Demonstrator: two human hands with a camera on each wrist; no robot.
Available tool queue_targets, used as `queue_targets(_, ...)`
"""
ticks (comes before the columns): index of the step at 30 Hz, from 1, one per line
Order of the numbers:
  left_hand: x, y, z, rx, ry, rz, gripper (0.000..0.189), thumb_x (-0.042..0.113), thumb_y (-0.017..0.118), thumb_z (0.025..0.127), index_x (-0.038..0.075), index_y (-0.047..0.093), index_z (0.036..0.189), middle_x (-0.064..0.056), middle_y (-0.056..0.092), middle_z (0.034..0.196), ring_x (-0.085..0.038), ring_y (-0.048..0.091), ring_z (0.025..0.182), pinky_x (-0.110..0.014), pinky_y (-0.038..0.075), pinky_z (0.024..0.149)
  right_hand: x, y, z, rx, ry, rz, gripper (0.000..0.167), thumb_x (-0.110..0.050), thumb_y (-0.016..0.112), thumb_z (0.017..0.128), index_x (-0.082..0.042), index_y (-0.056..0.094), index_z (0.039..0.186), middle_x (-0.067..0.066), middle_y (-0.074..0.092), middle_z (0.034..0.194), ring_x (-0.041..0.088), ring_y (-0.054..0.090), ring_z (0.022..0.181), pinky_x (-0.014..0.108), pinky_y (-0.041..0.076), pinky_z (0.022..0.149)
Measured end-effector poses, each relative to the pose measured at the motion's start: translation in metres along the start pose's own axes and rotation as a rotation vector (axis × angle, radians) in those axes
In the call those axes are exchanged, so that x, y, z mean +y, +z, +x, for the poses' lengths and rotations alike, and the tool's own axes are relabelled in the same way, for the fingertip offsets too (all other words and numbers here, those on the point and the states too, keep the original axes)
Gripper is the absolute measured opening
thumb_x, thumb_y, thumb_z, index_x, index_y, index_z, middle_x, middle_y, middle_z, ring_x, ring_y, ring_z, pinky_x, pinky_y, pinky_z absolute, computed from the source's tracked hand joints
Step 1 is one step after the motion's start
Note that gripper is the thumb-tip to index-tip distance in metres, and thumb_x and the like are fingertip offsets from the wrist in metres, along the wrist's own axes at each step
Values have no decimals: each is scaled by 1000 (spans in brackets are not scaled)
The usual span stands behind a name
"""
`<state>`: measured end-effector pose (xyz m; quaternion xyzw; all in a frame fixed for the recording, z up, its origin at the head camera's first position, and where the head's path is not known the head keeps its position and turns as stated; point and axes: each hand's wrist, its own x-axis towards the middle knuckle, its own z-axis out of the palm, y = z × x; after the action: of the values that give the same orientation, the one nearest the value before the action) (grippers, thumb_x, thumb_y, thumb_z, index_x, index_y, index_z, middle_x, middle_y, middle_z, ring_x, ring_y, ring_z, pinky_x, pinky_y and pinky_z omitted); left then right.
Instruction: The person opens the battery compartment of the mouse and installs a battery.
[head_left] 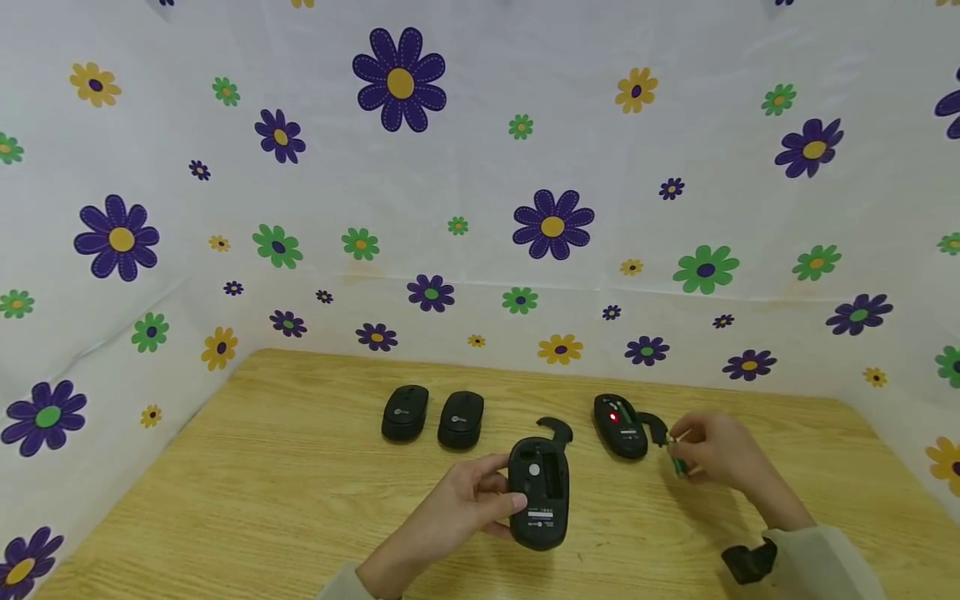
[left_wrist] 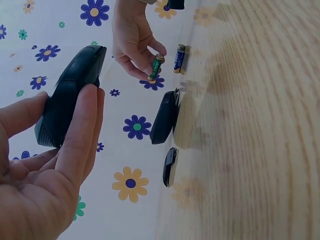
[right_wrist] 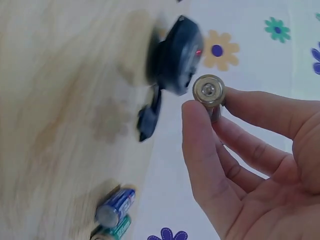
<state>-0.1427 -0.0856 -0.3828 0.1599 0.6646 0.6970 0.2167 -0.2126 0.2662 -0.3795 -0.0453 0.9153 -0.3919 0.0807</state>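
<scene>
In the head view my left hand [head_left: 472, 500] grips a black computer mouse [head_left: 538, 521] with its underside showing and its battery slot uncovered. Farther right, my right hand [head_left: 716, 454] is raised just above the table. The left wrist view shows it pinching a green battery [left_wrist: 156, 67] between thumb and fingers; seen from the right wrist, that battery points its metal end at the camera. A blue battery [right_wrist: 117, 206] and another green battery [right_wrist: 119, 229] lie on the table near that hand.
An overturned mouse [head_left: 621, 437] glows red, a battery in its slot and a curved black cover [head_left: 654, 427] beside it. Another cover [head_left: 557, 431] lies behind the held mouse. Two upright mice [head_left: 405, 412] stand farther left. A flowered cloth [head_left: 465, 183] backs the wooden table [head_left: 247, 483].
</scene>
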Motion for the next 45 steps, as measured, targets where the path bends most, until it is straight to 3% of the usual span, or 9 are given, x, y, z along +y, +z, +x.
queue_targets(12, 0, 1, 2, -4, 8, -16, 51, 3, 62, 100, -7, 45, 147, -13, 71, 103, -26, 71, 97, -40, 63, 78, -19, 6, -8, 7, -46, 173, 24, 2, 66, 96, 17, 59, 113, 10, 69, 89, 24, 68, 75, 38, 64, 64)
queue_targets(21, 0, 1, 3, -4, 16, -19, 52, 2, 62, 99, -9, 44, 146, -12, 71, 102, -26, 71, 96, -40, 63, 78, -33, 9, -11, 18, -74, 212, 23, 0, 67, 96, 15, 61, 113, 11, 69, 92, 22, 67, 78, 36, 64, 67)
queue_targets(32, -6, 5, 5, -3, -22, -40, 53, 1, 63, 98, -8, 44, 148, -12, 71, 103, -26, 71, 98, -41, 63, 78, -39, 13, -23, 29, -105, 335, 27, 0, 68, 95, 16, 59, 114, 13, 69, 94, 18, 66, 77, 36, 64, 67)
queue_targets(45, -6, 4, 1, -4, -31, -42, 52, 4, 63, 99, -8, 45, 146, -13, 71, 103, -27, 71, 98, -38, 63, 77, -67, 29, -31, -28, -206, 471, 20, 3, 69, 93, 14, 60, 107, 14, 69, 93, 19, 69, 75, 39, 64, 67)
